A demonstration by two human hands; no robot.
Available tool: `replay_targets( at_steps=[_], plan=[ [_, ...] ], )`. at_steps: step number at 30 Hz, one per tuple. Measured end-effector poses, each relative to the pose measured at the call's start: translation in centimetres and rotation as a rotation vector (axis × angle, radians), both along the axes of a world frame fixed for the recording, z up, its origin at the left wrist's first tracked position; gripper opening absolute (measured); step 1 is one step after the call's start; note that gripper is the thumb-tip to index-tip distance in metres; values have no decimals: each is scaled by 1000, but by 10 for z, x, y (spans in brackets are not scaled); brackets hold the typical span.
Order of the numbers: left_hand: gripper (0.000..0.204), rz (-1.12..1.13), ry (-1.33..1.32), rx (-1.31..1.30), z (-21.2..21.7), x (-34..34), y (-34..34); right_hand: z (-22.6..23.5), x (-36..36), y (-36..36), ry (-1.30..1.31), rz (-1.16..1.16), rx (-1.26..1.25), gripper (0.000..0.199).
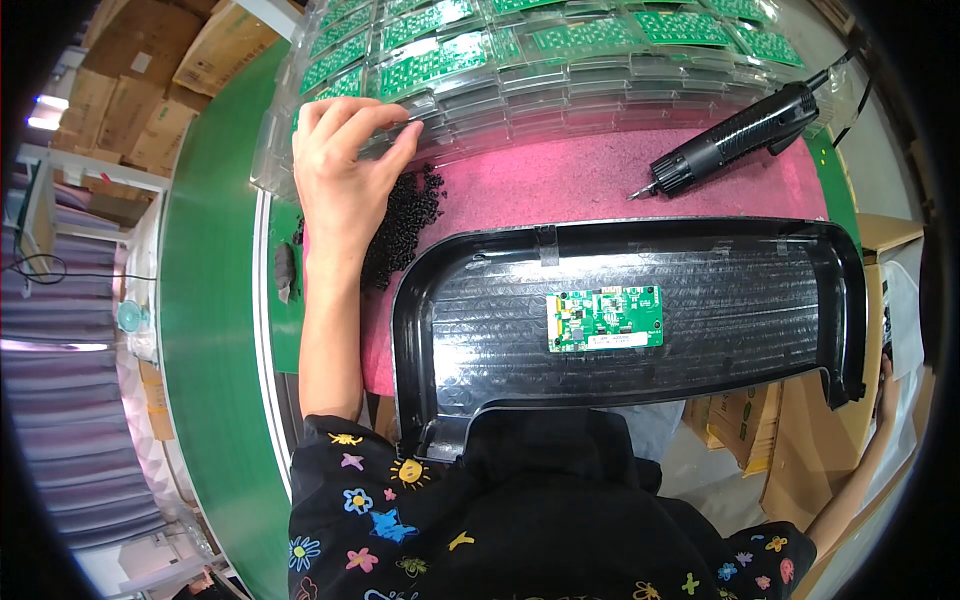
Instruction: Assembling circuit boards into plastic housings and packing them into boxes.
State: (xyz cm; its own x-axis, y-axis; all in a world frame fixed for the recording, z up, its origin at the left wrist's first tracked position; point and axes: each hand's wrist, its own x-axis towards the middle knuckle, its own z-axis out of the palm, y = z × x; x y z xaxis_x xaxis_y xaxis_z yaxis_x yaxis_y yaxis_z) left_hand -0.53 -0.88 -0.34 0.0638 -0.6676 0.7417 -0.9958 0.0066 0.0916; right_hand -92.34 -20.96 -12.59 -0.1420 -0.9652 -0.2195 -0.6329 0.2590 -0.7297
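Note:
My left hand [345, 150] is raised at the front edge of a stack of clear plastic trays [520, 100]. Its fingers are bent, with the thumb and index fingertips close together; whatever lies between them is too small to make out. Under the left wrist spreads a pile of small black screws [405, 225]. Before me lies a black plastic housing [735, 325], open side up, with a green circuit board [605, 320] inside. My right hand [887, 388] reaches far right beside a cardboard box, its fingers mostly hidden at the picture's rim.
A black electric screwdriver [740, 140] rests on the pink mat [530, 180], its bit toward the left. The trays hold several green boards [435, 65]. Cardboard boxes [810, 440] stand at the right. A green surface [215, 300] runs along the left, with a dark scrap [284, 270] near the mat.

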Motion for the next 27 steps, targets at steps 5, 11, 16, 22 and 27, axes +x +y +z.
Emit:
replay_targets(
  at_steps=[5, 11, 16, 22, 27],
  plan=[
    [19, 22, -18, 38, 3, -3, 0, -4, -8, -2, -74, -38, 18, 60],
    [19, 22, -71, -20, 0, -4, -1, -7, -10, -4, -36, -12, -24, 60],
    [18, 30, -112, -60, -3, -5, -5, -6, -18, -5, 3, 1, -23, 57],
    [19, 22, -177, -97, -4, -5, -7, -3, -7, -3, -19, -30, -7, 53],
    [19, -4, -195, -83, -3, -2, -5, 0, 3, 0, -45, -85, 25, 52]
  ],
)
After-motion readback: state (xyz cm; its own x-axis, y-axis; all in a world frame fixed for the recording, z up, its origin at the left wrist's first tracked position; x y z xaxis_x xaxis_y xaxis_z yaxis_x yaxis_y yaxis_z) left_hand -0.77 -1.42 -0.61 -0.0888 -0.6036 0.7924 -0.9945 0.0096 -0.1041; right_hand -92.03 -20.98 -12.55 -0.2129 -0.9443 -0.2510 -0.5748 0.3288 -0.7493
